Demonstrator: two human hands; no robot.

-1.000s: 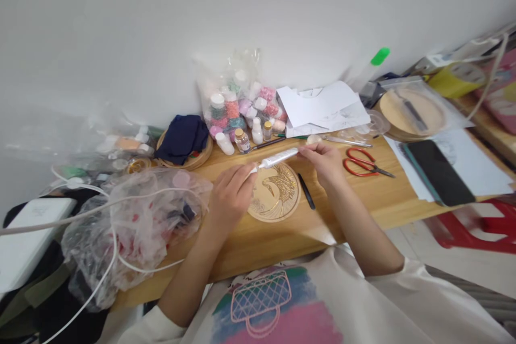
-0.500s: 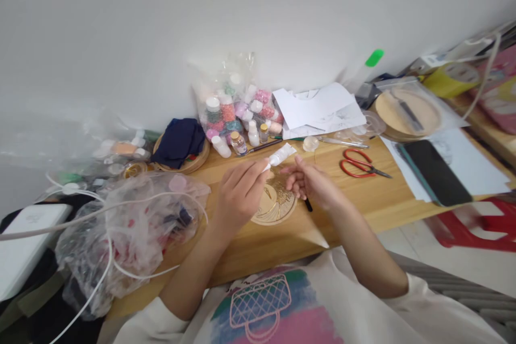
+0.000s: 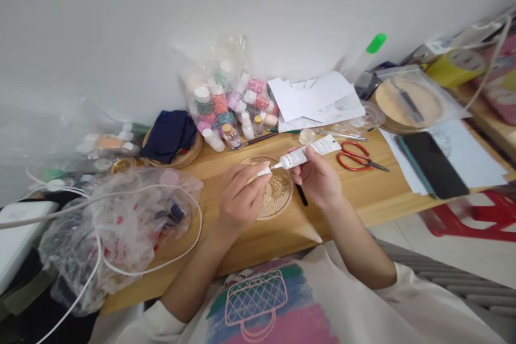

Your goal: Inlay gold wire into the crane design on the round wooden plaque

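My right hand (image 3: 320, 180) is closed around a white glue tube (image 3: 296, 158) with small dark print, its narrow nozzle pointing left. My left hand (image 3: 242, 191) pinches the tube's small white cap (image 3: 264, 171) right at the nozzle tip; whether they still touch I cannot tell. Below both hands a round wooden disc (image 3: 284, 197) with golden line patterns lies on the table, partly hidden by my left hand. Just right of the disc is a slim black stick (image 3: 301, 195).
Red-handled scissors (image 3: 357, 160) and a phone (image 3: 435, 164) lie to the right. Along the wall stand small bottles (image 3: 231, 137), a bag of bead jars (image 3: 220, 102) and white papers (image 3: 314, 99). A crumpled plastic bag (image 3: 133, 215) and white cable (image 3: 193, 242) are at left.
My right hand, earlier apart with fingers loose, now grips the tube. The tube has moved right and turned more level, while my left hand now holds only the cap.
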